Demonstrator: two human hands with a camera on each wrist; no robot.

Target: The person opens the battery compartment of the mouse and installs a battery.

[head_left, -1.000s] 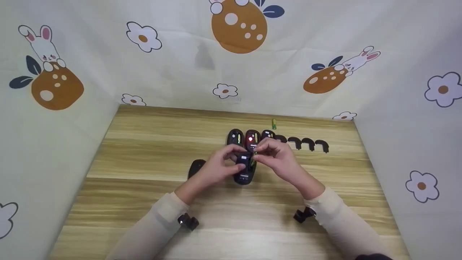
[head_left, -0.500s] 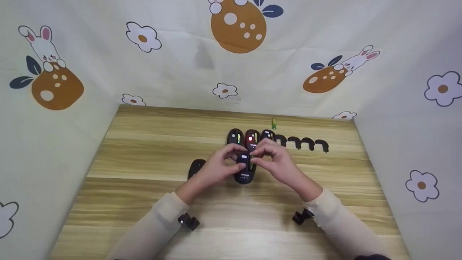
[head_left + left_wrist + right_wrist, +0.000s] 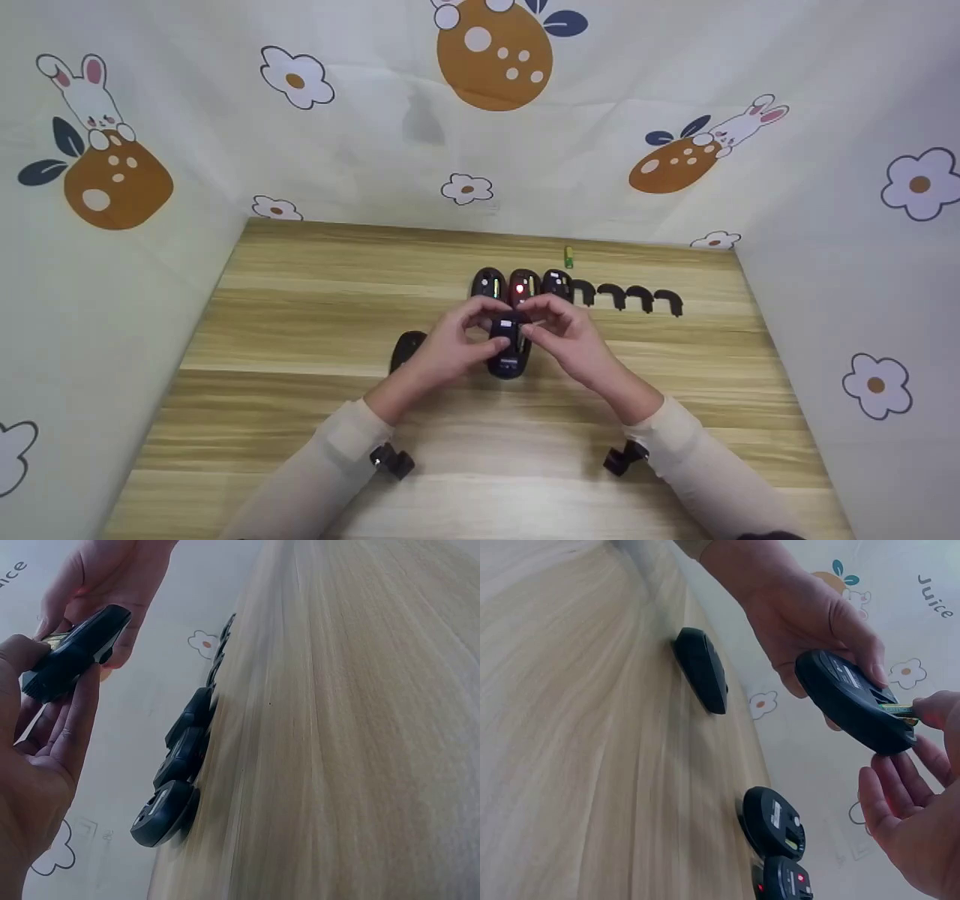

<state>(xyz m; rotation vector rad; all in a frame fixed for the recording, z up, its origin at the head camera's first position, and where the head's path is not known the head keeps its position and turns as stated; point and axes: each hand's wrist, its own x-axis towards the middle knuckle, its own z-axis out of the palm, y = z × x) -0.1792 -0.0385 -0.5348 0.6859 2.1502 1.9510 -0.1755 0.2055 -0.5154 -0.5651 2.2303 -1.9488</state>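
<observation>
A black computer mouse (image 3: 507, 366) is held underside up above the table, its battery slot uncovered. My left hand (image 3: 454, 341) grips it by the sides, thumb on the underside. A green and yellow battery (image 3: 898, 711) sits tilted in the slot, one end sticking out in the right wrist view. My right hand (image 3: 581, 345) has its thumb against that end, its fingers curled under the end of the mouse (image 3: 847, 701). Partly behind the left forearm lies another black mouse (image 3: 406, 349).
Beyond the hands, a black mouse (image 3: 488, 282), a red-edged mouse (image 3: 533, 279) with a lit red light and another black mouse (image 3: 556, 280) lie in a row. Several curved black battery covers (image 3: 640, 298) continue it rightward. A loose battery (image 3: 568, 257) lies behind them.
My right hand has shifted slightly left, and its fingers have gone from pinching the battery to the far end of the mouse. The battery sits lower in the slot. My left hand keeps its grip.
</observation>
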